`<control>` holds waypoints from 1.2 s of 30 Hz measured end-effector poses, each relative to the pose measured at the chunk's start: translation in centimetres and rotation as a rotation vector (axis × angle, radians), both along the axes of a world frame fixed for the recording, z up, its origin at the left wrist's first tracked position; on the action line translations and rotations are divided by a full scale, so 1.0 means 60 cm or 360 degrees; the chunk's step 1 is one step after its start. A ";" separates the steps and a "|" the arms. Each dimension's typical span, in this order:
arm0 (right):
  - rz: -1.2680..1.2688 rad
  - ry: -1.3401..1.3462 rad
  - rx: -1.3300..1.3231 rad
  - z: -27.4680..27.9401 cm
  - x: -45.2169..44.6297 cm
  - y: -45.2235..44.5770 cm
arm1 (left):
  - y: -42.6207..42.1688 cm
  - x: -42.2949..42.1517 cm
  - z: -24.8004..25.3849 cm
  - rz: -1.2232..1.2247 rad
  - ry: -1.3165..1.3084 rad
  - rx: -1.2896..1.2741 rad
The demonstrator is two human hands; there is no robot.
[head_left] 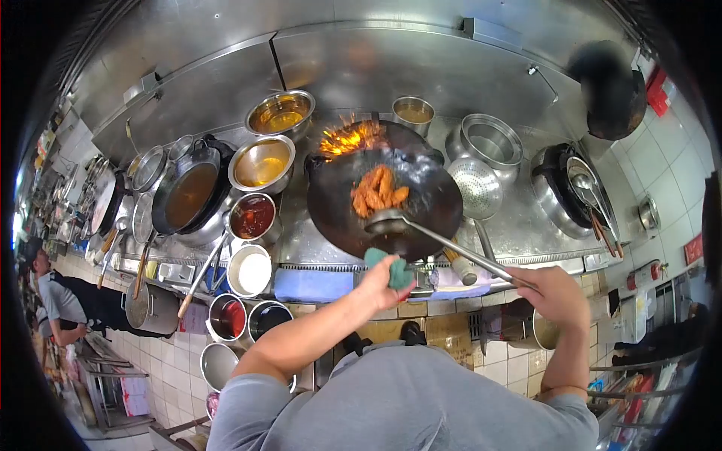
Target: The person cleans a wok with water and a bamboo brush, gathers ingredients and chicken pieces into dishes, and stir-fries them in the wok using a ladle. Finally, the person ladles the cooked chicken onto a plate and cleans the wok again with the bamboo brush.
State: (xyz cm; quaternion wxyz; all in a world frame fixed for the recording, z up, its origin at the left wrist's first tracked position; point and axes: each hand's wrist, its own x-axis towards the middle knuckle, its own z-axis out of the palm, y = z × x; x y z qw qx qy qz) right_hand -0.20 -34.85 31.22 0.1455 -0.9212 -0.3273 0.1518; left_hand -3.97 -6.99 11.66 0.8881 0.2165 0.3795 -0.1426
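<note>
Steel range, flames at the wok

Metal wall (376, 79) backs the range; flames (350, 141) rise at the far-left edge of a dark wok (331, 207). Browned food pieces (381, 189) lie heaped inside. Just on their near side sits the bowl of a ladle (456, 246), its long axis slanting from far left to near right. The right hand (554, 298) has its fingers wrapped around the handle's near end. The left hand (380, 284) has fingers closed on a green cloth (399, 275) at the wok's near rim.
</note>
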 end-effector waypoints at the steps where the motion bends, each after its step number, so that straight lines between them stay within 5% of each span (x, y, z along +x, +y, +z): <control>1: 0.0001 0.0001 -0.0001 0.003 0.003 0.001 | -0.002 -0.008 0.038 -0.0016 0.0006 0.0001; 4: 0.0024 -0.0125 -0.0090 -0.010 0.014 0.012 | 0.014 0.032 0.043 0.0046 -0.0093 -0.0011; 11: -0.0239 -0.0393 0.0011 -0.187 0.069 0.143 | -0.005 0.033 -0.173 0.0063 -0.0013 0.0114; 16: -0.0344 -0.0295 0.0193 -0.205 0.016 0.097 | -0.014 0.028 -0.069 0.0143 -0.0107 0.0052; 20: -0.0354 -0.0239 0.0355 -0.241 -0.050 0.040 | 0.047 0.121 -0.097 0.0186 -0.0073 0.0166; 24: -0.0323 -0.0234 0.0078 -0.232 -0.058 0.021 | 0.082 0.156 -0.129 0.0143 -0.0081 0.0233; 27: -0.0164 -0.0188 -0.0294 -0.207 -0.022 0.008 | 0.100 0.113 -0.126 -0.0057 -0.0155 -0.0306; 30: -0.0163 -0.0244 -0.0334 -0.191 0.041 0.008 | 0.066 0.032 -0.131 -0.0280 -0.0445 -0.0242; 33: -0.0238 -0.0289 -0.0467 -0.224 0.098 0.067 | 0.027 -0.036 -0.163 -0.0257 -0.0324 0.0061; 36: -0.0205 -0.0281 -0.0163 -0.320 0.135 0.163 | 0.025 -0.081 -0.209 -0.0158 -0.0203 0.0122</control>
